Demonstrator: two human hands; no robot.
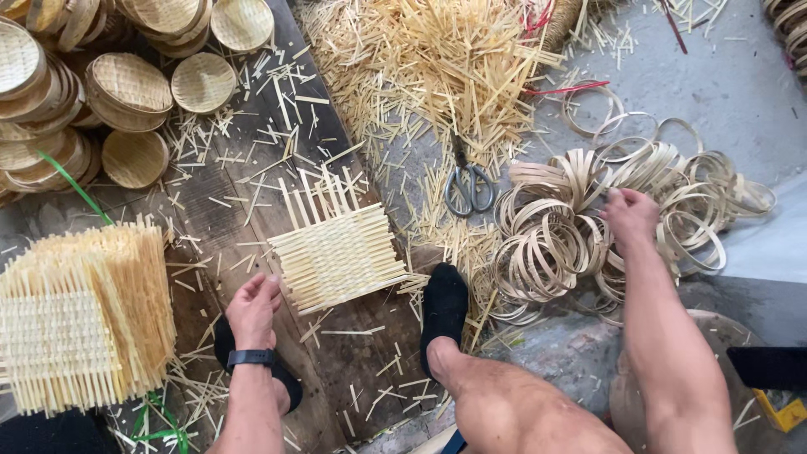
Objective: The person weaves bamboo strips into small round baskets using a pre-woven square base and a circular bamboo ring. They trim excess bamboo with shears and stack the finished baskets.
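Work surface: dark, worn wooden planks (pixel 244 210) laid on the floor, littered all over with short bamboo offcuts. To the right the planks give way to grey concrete floor (pixel 723 76).

Left hand (pixel 254 309): rests on the planks, fingers curled loosely, thumb touching the lower left corner of a square woven bamboo mat (pixel 336 252). It grips nothing; wrist carries a dark watch band (pixel 250 357). The mat lies flat on the planks, loose strip ends sticking out along its top edge.

Right hand (pixel 629 214): reaches into a heap of thin bamboo hoops (pixel 588 227) on the concrete. Fingers bent down among the hoops; whether they have closed on one I cannot tell.

A foot in a black sock (pixel 443 307) stands between mat and hoops.

Surroundings: scissors (pixel 469 187) lie above the hoops, at the foot of a big pile of bamboo strips (pixel 437 67). Upper left, stacks of round woven basket trays (pixel 126 92). Lower left, a tall stack of woven mats (pixel 80 324) tied with green strap (pixel 76 189).
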